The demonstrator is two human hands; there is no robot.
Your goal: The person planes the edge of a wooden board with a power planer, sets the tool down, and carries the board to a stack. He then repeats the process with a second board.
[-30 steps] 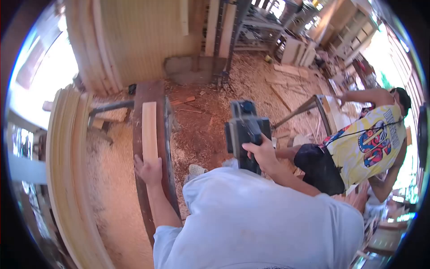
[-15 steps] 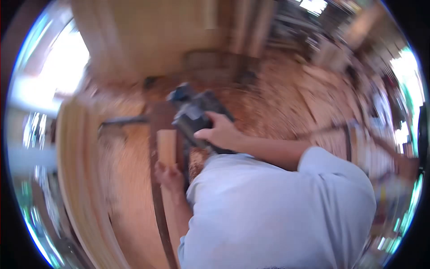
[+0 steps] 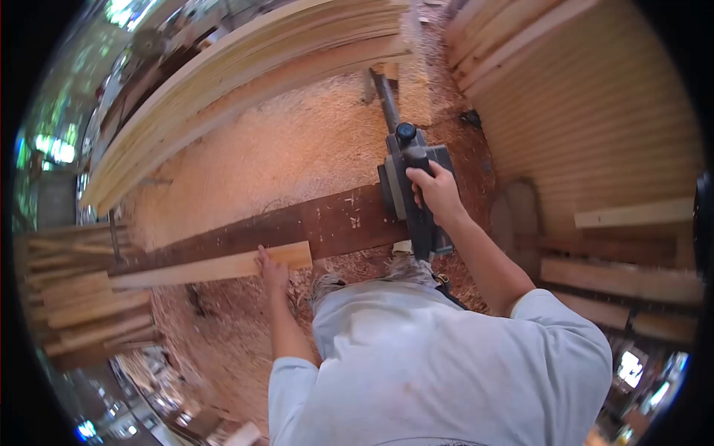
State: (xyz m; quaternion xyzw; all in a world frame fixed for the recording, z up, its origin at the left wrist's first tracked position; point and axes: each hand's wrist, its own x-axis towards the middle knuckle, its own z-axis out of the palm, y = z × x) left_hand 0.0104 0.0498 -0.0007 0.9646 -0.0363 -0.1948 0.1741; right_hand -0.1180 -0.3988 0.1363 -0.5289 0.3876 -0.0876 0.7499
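Note:
My right hand [image 3: 439,195] is wrapped round the handle of a dark grey electric planer [image 3: 440,157] with a round black knob on top. The planer is at the right end of a long dark brown plank [image 3: 346,221] flecked with pale marks. My left hand [image 3: 274,273] grips a narrow pale wooden board [image 3: 197,273] near its right end, fingers over the top and thumb side hidden. That board lies along the plank's near edge. The planer's underside cannot be seen.
Long pale boards [image 3: 245,74] are stacked beyond a heap of shavings [image 3: 260,160]. Cut timber pieces [image 3: 97,305] lie at the left. A large ribbed wooden panel [image 3: 587,126] stands on the right, with more beams [image 3: 617,281] below it. Shavings cover the floor [image 3: 223,334].
The view has swung round and sharpened, so the plank now runs across the picture instead of up it. My right hand stays on the planer and my left on the board.

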